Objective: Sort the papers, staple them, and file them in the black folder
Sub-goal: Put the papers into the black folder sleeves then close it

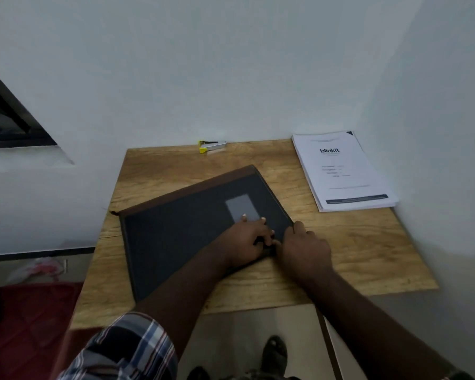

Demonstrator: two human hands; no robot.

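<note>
The black folder [181, 234] with a brown spine strip and a grey label window lies tilted on the wooden table [368, 250]. My left hand [248, 241] rests on the folder near its right corner, fingertips reaching the grey window. My right hand [302, 245] pinches the folder's right corner edge, thumb at the corner. A stack of white papers [343, 174] with a printed cover lies at the table's back right. A yellow and silver stapler [211, 146] sits at the back edge against the wall.
White walls close off the table at the back and right. A dark window frame [8, 119] is at the left. A red mat [30, 319] lies on the floor at lower left. My feet [274, 352] show below the table's front edge.
</note>
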